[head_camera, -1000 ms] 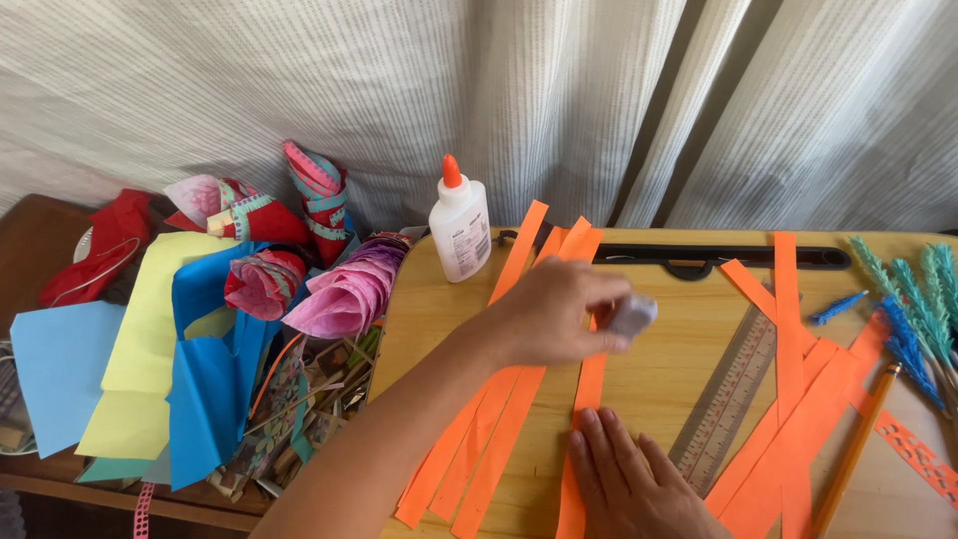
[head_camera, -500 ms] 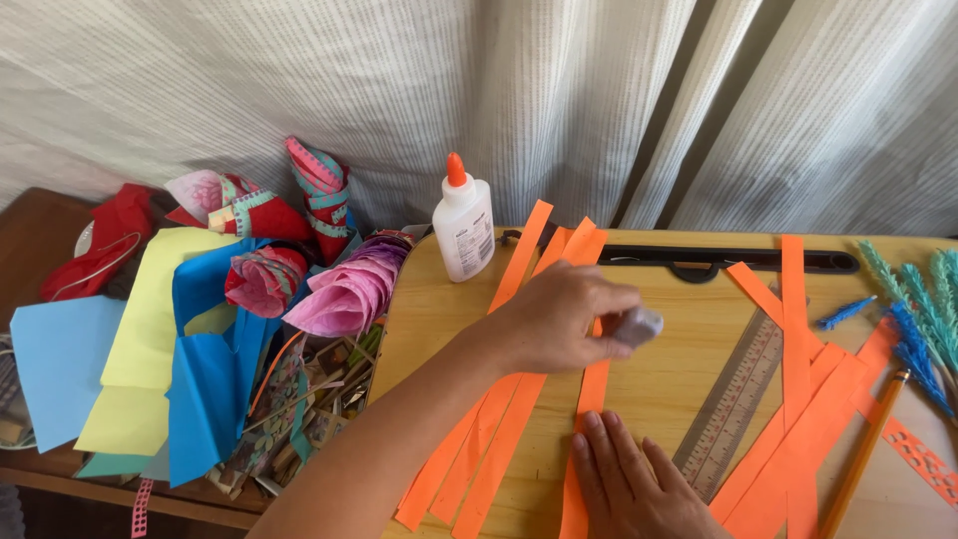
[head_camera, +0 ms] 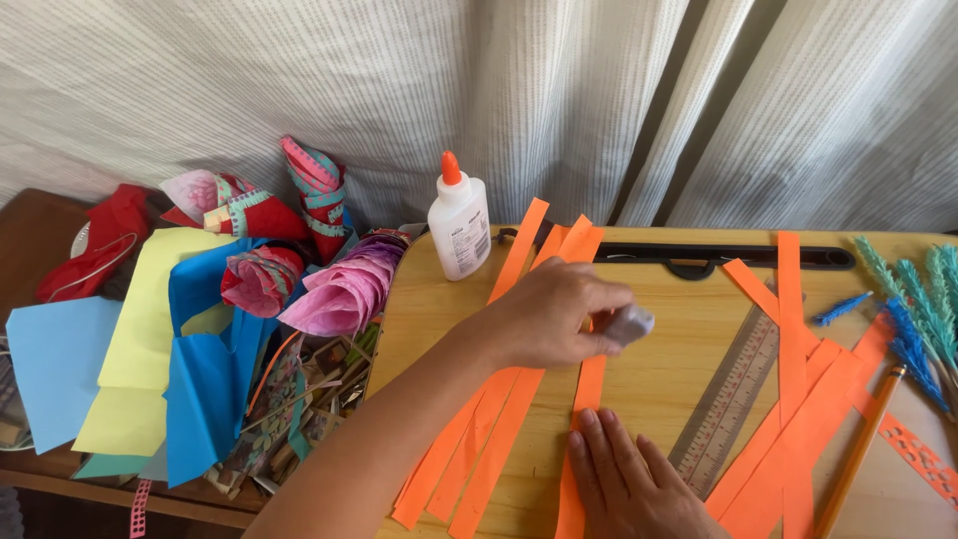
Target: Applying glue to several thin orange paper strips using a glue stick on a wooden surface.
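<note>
Fingers of the left hand (head_camera: 559, 314) pinch a small whitish eraser-like lump (head_camera: 631, 323) over the long orange paper strip (head_camera: 587, 399) on the wooden counter (head_camera: 659, 369), while the right hand (head_camera: 629, 484), flat and holding nothing, pins that strip so it cannot slide.

pale striped curtain (head_camera: 479, 90) behind wooden table (head_camera: 659, 369).

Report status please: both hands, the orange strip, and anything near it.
Left hand grips a small pale eraser over the orange strip. Right hand flat, pinning the strip's lower end. Metal ruler lies alongside, glue bottle behind.
</note>
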